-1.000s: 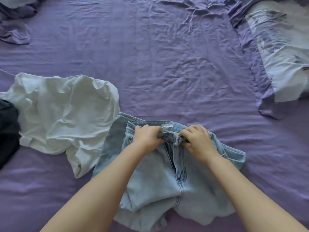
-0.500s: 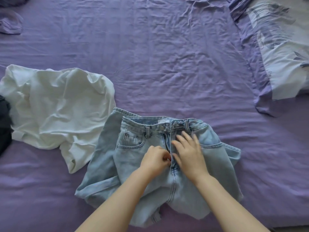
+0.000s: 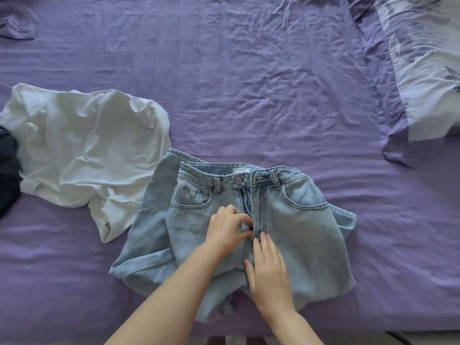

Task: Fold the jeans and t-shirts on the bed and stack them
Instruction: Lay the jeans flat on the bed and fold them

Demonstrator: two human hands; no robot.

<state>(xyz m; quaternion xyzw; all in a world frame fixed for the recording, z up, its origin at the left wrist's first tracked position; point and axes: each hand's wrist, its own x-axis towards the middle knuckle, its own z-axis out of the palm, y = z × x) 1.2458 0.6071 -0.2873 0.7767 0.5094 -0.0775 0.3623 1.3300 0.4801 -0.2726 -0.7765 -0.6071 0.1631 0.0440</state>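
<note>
Light blue jeans (image 3: 306, 220) lie bunched on the purple bed sheet (image 3: 249, 95), waistband facing away from me, button undone and fly open. My left hand (image 3: 227, 229) pinches the left edge of the fly near the zipper. My right hand (image 3: 268, 272) lies flat with straight fingers on the denim just below, along the fly seam. A crumpled white t-shirt (image 3: 84, 145) lies to the left of the jeans, its lower corner touching them.
A dark garment (image 3: 7, 168) pokes in at the left edge beside the white t-shirt. A pale patterned pillow or duvet (image 3: 423, 70) covers the far right corner. Another purple fabric piece (image 3: 17, 23) lies at top left. The bed's near edge runs along the bottom.
Both hands slid down from the waistband to the lower fly. The waistband now lies uncovered, button undone. My right hand has flattened on the denim.
</note>
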